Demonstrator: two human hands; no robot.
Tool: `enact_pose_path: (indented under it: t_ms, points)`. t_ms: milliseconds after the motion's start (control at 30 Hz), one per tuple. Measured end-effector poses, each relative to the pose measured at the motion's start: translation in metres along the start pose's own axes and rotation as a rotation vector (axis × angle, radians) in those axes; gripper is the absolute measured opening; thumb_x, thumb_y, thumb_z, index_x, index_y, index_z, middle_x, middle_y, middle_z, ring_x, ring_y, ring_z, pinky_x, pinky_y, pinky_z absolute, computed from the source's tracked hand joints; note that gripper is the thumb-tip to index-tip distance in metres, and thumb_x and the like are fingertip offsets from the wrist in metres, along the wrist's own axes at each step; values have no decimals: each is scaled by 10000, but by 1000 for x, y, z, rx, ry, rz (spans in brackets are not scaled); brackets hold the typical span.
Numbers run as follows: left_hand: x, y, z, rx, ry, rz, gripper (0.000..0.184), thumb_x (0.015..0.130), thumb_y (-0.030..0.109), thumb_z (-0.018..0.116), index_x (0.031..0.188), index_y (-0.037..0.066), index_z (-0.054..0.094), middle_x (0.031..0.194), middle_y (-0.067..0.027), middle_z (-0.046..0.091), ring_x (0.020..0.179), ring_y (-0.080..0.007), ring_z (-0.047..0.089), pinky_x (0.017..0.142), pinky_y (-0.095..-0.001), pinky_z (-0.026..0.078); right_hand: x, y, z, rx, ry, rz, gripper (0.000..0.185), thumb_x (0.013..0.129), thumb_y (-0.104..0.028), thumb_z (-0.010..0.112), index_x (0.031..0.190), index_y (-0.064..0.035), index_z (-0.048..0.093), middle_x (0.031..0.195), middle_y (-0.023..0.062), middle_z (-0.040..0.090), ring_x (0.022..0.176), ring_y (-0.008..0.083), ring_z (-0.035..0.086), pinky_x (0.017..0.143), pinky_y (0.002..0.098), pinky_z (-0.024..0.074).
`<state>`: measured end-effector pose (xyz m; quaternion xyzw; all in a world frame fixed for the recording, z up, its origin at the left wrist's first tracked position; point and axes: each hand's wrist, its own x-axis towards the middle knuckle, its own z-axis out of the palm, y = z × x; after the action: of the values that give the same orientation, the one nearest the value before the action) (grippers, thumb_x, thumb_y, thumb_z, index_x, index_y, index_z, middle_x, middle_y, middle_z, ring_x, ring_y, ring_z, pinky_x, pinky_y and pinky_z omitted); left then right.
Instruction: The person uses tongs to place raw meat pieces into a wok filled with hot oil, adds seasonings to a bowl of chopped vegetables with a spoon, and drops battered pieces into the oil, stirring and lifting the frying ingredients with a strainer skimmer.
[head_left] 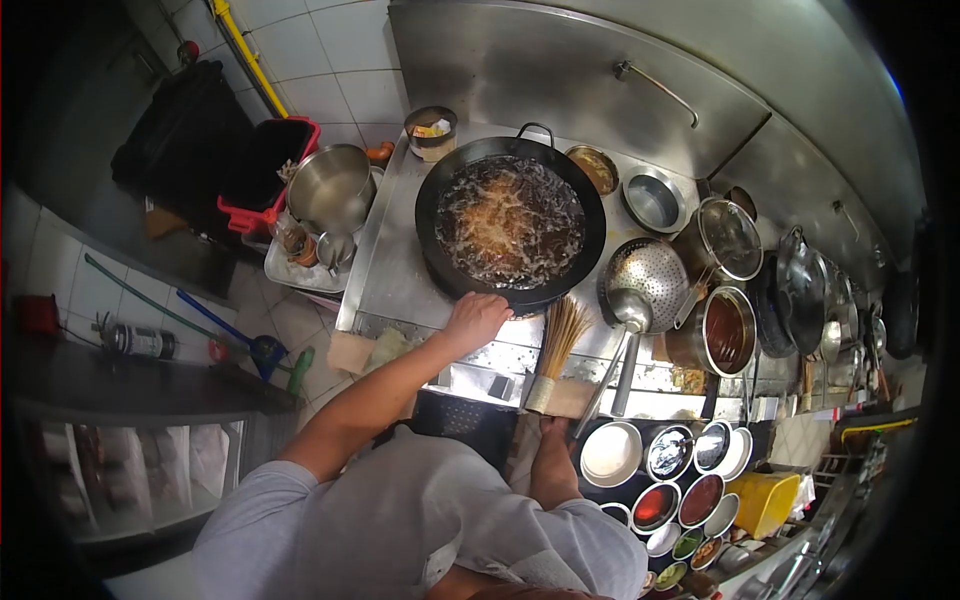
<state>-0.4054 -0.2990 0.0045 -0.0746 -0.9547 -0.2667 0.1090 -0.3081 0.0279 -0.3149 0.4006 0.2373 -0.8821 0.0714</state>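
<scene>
A large black wok [428, 215] stands on the steel stove, with bubbling oil [510, 222] and golden-brown food frothing in its middle. My left hand [478, 322] is at the wok's near rim, its fingers bent together over the edge; what they grip is too small to make out. My right hand [553, 427] is low at the counter's front edge, by the lower end of a bamboo brush [562, 340], and its fingers are mostly hidden. Right of the wok lie a perforated strainer [650, 275] and a ladle [630, 310], handles toward me.
Pots of sauce [725, 332] and a steel bowl [655, 200] stand right of the wok. Several seasoning containers [611, 453] fill the lower right. On the left are a steel pot [330, 185] and a red-rimmed bin [262, 165].
</scene>
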Motion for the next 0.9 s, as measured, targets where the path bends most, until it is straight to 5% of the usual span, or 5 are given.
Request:
enact_pose_path:
  t_ms: [900]
  points:
    - [0, 5, -2, 24, 13, -4, 256, 970, 268, 584, 831, 61, 641, 855, -136, 689, 870, -331, 670, 804, -485, 482, -3, -12, 8, -92, 27, 19, 357, 988, -321, 621, 1248, -78, 594, 1071, 90, 695, 896, 251, 701, 785, 426, 598]
